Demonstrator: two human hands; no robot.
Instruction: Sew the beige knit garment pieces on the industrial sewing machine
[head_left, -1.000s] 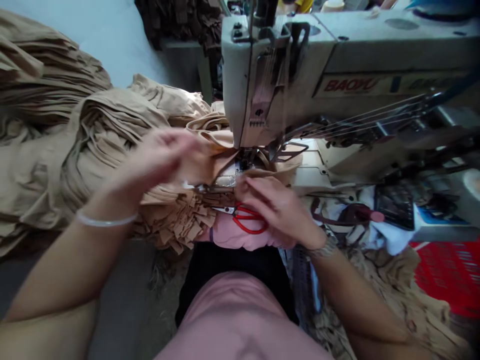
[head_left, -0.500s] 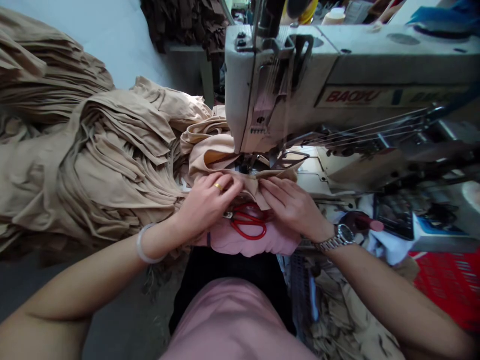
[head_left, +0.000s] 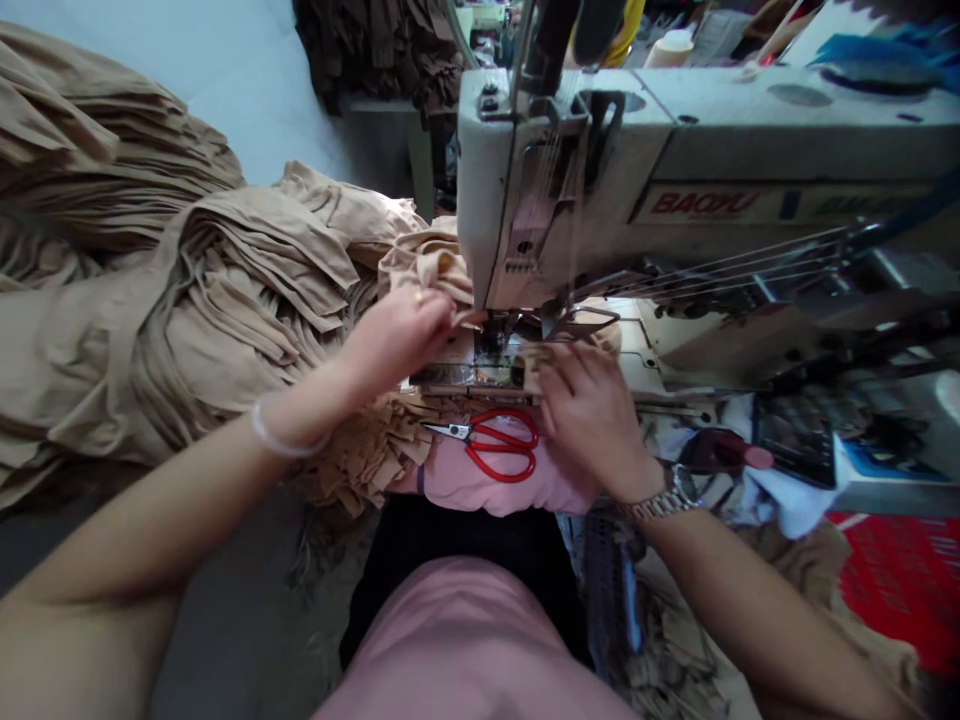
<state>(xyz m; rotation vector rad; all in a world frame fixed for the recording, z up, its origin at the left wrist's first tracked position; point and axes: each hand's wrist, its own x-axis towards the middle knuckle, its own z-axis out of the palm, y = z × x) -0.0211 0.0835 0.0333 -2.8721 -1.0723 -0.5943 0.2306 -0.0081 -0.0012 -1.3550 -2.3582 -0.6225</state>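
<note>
My left hand (head_left: 397,335) is closed on a tan fabric piece (head_left: 427,265) just left of the needle of the sewing machine (head_left: 675,170). My right hand (head_left: 589,405) lies in front of the presser foot (head_left: 495,335), fingers pressed on a small tan strip (head_left: 536,368) at the machine bed. Red-handled scissors (head_left: 495,445) lie on pink cloth (head_left: 487,485) between my wrists, touched by neither hand.
Big stacks of tan fabric pieces (head_left: 187,290) fill the left side. Short tan scraps (head_left: 360,460) hang under my left wrist. A dark tool with a red tip (head_left: 724,452), white cloth and a red crate (head_left: 900,580) sit to the right.
My left hand moved up and left from the scissors area to the fabric beside the needle. My right hand shifted slightly forward onto the machine bed. The scissors now lie uncovered.
</note>
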